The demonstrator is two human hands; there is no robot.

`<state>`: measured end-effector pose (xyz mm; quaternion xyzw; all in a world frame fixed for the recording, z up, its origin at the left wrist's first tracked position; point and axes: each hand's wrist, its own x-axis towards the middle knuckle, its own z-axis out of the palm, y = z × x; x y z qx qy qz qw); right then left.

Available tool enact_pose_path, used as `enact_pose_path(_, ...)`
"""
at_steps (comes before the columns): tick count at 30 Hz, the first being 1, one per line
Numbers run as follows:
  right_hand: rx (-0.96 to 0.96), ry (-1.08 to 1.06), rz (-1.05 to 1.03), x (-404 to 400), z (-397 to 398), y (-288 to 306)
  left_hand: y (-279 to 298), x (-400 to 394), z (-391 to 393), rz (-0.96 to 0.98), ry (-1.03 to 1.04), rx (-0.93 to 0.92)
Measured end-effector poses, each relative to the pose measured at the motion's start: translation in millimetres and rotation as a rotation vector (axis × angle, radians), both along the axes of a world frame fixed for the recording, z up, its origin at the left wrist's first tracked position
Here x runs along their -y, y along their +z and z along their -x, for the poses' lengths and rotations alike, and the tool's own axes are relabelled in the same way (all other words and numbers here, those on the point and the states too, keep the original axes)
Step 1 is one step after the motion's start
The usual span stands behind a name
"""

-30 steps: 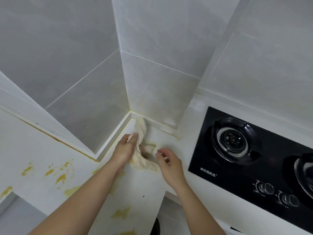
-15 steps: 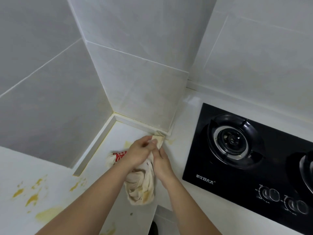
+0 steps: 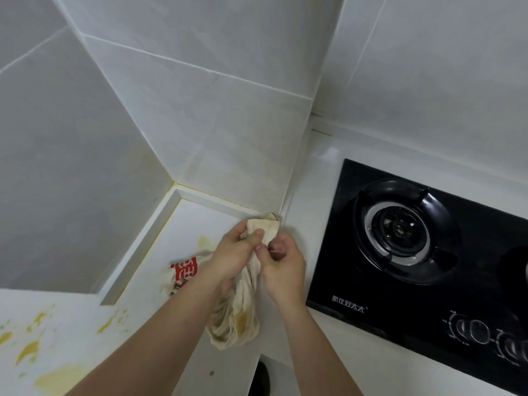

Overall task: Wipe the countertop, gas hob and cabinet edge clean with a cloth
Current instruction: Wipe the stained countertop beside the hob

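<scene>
Near the middle of the frame the person works a cream cloth (image 3: 237, 315) with both hands at the inner corner of the white counter (image 3: 160, 324), where the tiled wall (image 3: 200, 132) juts out. The left hand (image 3: 231, 258) has its fingers and thumb curled round the upper end of the cloth, pinching a folded tip that points into the corner seam; this looks like a way to make a narrow edge that can reach the yellowed joint along the wall base. The right hand (image 3: 283, 270) pinches the same fold from the other side, fingers bent onto the fabric, probably steadying it while the left shapes it. The rest of the cloth hangs loose below the hands and trails onto the counter, with a red printed patch (image 3: 185, 270) showing at the left.

Yellow stains (image 3: 31, 347) lie spattered at the lower left of the frame and a smear (image 3: 204, 242) sits just above the left hand, so much of the counter is judged unfinished. The black gas hob (image 3: 428, 252) lies at the right, apart from the cloth, its 2 knobs at the lower right. The cabinet edge cannot be made out clearly — only a dark gap at the bottom centre
</scene>
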<state>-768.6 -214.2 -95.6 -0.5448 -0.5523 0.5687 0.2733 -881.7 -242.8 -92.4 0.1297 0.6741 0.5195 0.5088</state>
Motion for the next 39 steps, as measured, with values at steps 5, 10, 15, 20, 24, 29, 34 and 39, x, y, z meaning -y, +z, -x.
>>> enact_pose_path(5, 0.067, -0.09, -0.019, 3.4, -11.9, -2.3, 1.9, -4.0, 3.5, -0.179, -0.065, -0.948)
enact_pose_path(10, -0.096, -0.22, 0.33, -5.9, -18.7, 5.5, -5.6, -13.5, 7.7, -0.373, -0.461, -1.164)
enact_pose_path(15, -0.491, -0.246, 0.705, -30.8, -16.9, 16.6, -21.4, -21.2, 16.7, -0.458, -0.613, -1.28)
enact_pose_path(20, -0.494, -0.282, 0.636, -24.0, -17.8, 12.1, -21.5, -7.9, 17.0, -0.531, -0.767, -1.355)
enact_pose_path(24, -0.414, -0.294, 0.51, -16.6, -10.6, 13.5, -12.8, -8.0, 40.1, -0.544, -0.807, -1.462)
enact_pose_path(29, -0.281, -0.301, 0.426, -5.9, -13.2, 12.3, -15.8, -16.5, 58.4, -0.435, -1.018, -1.706)
enact_pose_path(34, -0.233, -0.302, 0.409, 20.4, -24.2, 6.0, -4.3, -14.3, 68.1, -0.288, -1.19, -1.845)
enact_pose_path(39, -0.228, -0.318, 0.415, 27.9, -19.2, 6.3, 11.6, -5.1, 81.1, -0.074, -1.325, -2.004)
